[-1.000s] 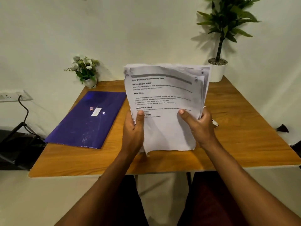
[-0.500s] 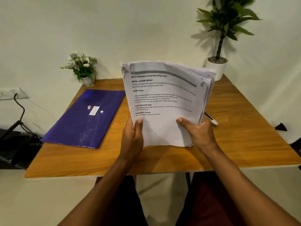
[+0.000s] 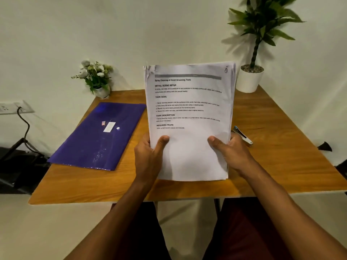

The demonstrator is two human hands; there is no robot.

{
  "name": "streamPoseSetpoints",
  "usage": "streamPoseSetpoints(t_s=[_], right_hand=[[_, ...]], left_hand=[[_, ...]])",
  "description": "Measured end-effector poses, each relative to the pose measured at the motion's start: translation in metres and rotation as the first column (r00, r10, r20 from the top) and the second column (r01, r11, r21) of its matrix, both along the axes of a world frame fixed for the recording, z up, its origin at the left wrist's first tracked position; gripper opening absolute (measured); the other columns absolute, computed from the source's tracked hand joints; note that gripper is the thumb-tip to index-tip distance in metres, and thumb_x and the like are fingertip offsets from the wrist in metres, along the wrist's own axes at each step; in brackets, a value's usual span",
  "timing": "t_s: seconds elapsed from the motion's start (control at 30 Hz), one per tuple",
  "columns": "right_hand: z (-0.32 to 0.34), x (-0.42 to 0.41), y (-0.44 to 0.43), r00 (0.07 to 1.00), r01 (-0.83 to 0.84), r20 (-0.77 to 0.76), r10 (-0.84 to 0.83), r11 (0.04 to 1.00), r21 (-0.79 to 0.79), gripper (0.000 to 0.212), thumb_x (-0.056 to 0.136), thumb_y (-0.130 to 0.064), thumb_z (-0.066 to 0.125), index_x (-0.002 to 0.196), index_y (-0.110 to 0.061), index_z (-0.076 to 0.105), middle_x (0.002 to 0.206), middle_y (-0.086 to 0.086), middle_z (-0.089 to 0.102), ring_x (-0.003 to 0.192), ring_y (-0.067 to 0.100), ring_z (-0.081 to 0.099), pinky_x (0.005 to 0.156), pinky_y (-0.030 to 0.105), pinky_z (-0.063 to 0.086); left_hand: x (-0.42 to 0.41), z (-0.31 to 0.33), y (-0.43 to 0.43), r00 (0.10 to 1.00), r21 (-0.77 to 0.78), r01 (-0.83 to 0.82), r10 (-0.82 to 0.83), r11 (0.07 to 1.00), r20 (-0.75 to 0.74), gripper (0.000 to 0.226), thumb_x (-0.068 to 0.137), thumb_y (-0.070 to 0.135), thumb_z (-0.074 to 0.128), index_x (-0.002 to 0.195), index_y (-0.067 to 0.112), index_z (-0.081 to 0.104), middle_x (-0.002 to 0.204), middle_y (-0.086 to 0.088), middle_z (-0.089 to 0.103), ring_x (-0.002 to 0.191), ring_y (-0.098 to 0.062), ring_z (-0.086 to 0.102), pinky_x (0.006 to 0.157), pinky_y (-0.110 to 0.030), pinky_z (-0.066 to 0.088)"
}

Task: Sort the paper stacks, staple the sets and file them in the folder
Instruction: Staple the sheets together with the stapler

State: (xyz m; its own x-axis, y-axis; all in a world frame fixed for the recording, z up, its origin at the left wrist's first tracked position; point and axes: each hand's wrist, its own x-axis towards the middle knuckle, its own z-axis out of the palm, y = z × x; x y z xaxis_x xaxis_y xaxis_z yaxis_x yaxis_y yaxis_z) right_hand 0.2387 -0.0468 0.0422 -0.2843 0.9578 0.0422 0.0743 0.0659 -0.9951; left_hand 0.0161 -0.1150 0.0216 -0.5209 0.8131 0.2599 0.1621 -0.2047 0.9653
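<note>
In the head view, a white printed paper stack (image 3: 189,109) with a crumpled top-left corner is held upright over the table (image 3: 281,156), gripped at its lower sides by the left hand (image 3: 148,158) and the right hand (image 3: 233,152). The purple folder (image 3: 99,137) is seen at 9 o'clock. Compared with 0.5 s earlier, the sheets are squared, not fanned. The stapler (image 3: 244,136) at 3 o'clock is half hidden by the right hand.

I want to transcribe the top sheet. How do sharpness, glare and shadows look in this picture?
Head view: on the paper stack the headings read clearly, the small print is smeared; the purple folder shows patchy glare; the tall plant casts a soft shadow on the wall behind it.
</note>
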Motion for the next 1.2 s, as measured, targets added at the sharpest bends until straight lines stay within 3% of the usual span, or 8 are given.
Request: streamPoseSetpoints(t_s=[0.23, 0.43, 0.53, 0.6, 0.73, 0.93, 1.07, 1.2], right_hand=[[-0.008, 0.014, -0.017, 0.959, -0.235, -0.243, 0.142, 0.880, -0.412, 0.036, 0.096, -0.004, 0.062, 0.128, -0.021, 0.061, 0.120, 0.004, 0.074, 0.105, 0.025, 0.073, 0.080, 0.038, 0.062], [-0.040, 0.012, -0.034, 0.976, -0.203, -0.170, 0.133, 0.834, -0.513, 0.033, 0.095, -0.010, 0.066, 0.126, -0.022, 0.064, 0.121, 0.005, 0.074, 0.108, 0.028, 0.072, 0.097, 0.052, 0.055], [-0.041, 0.006, -0.027, 0.984, -0.053, 0.143, 0.106, 0.941, -0.334, 0.013, 0.094, -0.033, 0.071, 0.107, -0.032, 0.067, 0.109, -0.008, 0.076, 0.091, 0.012, 0.075, 0.075, 0.030, 0.059], [-0.040, 0.006, -0.015, 0.925, 0.178, 0.350, -0.146, 0.982, -0.062, 0.017, 0.092, -0.049, 0.068, 0.094, -0.033, 0.067, 0.090, -0.013, 0.074, 0.074, 0.011, 0.072, 0.060, 0.025, 0.056], [-0.063, 0.026, 0.035, 0.652, 0.385, 0.435, -0.621, 0.766, 0.515, 0.033, 0.093, -0.046, 0.068, 0.110, -0.018, 0.072, 0.104, 0.004, 0.067, 0.097, 0.021, 0.061, 0.076, 0.038, 0.052], [-0.085, 0.039, 0.089, 0.352, 0.340, 0.763, -0.542, 0.834, 0.435, 0.061, 0.092, -0.058, 0.063, 0.130, -0.010, 0.063, 0.139, 0.016, 0.054, 0.132, 0.036, 0.044, 0.109, 0.052, 0.032], [-0.087, 0.037, 0.092, 0.424, 0.323, 0.709, -0.564, 0.825, 0.464, 0.046, 0.095, -0.046, 0.065, 0.120, -0.007, 0.069, 0.124, 0.016, 0.065, 0.117, 0.034, 0.054, 0.097, 0.050, 0.046], [-0.062, 0.032, 0.088, 0.739, 0.436, 0.404, -0.539, 0.840, 0.324, 0.041, 0.097, -0.032, 0.066, 0.133, -0.012, 0.063, 0.127, 0.005, 0.068, 0.109, 0.015, 0.062, 0.084, 0.031, 0.054]], left_hand=[[-0.015, 0.008, 0.010, 0.905, -0.352, 0.336, -0.196, 0.873, 0.379, 0.033, 0.094, 0.044, 0.065, 0.117, 0.020, 0.068, 0.106, 0.001, 0.078, 0.092, -0.019, 0.076, 0.077, -0.034, 0.062], [-0.023, -0.008, 0.033, 0.970, -0.454, 0.181, -0.083, 0.872, 0.229, 0.033, 0.096, 0.045, 0.062, 0.119, 0.020, 0.066, 0.105, 0.000, 0.077, 0.084, -0.018, 0.077, 0.067, -0.032, 0.063], [-0.029, -0.022, 0.036, 0.994, -0.420, 0.109, -0.101, 0.901, 0.040, 0.036, 0.099, 0.040, 0.061, 0.124, 0.015, 0.066, 0.109, 0.001, 0.076, 0.084, -0.014, 0.076, 0.065, -0.026, 0.061], [-0.031, -0.028, 0.033, 0.992, -0.407, 0.048, -0.091, 0.912, -0.088, 0.032, 0.100, 0.037, 0.060, 0.121, 0.013, 0.066, 0.100, 0.007, 0.073, 0.078, -0.009, 0.074, 0.056, -0.017, 0.056], [-0.030, -0.044, 0.029, 0.973, -0.390, -0.014, -0.077, 0.921, -0.217, 0.031, 0.100, 0.038, 0.060, 0.117, 0.012, 0.067, 0.103, 0.003, 0.074, 0.080, -0.011, 0.074, 0.061, -0.022, 0.060], [-0.027, -0.052, 0.033, 0.915, -0.375, -0.108, -0.055, 0.921, -0.399, 0.025, 0.103, 0.037, 0.054, 0.104, 0.014, 0.063, 0.100, 0.000, 0.071, 0.075, -0.008, 0.067, 0.062, -0.027, 0.059], [-0.027, -0.052, 0.031, 0.912, -0.381, -0.087, -0.080, 0.921, -0.402, 0.025, 0.106, 0.035, 0.049, 0.107, 0.014, 0.063, 0.095, 0.004, 0.069, 0.070, -0.005, 0.065, 0.052, -0.011, 0.050], [-0.029, -0.056, 0.034, 0.893, -0.373, -0.072, -0.107, 0.925, -0.438, 0.026, 0.105, 0.037, 0.049, 0.103, 0.016, 0.064, 0.090, 0.003, 0.071, 0.069, -0.009, 0.069, 0.055, -0.023, 0.056]])
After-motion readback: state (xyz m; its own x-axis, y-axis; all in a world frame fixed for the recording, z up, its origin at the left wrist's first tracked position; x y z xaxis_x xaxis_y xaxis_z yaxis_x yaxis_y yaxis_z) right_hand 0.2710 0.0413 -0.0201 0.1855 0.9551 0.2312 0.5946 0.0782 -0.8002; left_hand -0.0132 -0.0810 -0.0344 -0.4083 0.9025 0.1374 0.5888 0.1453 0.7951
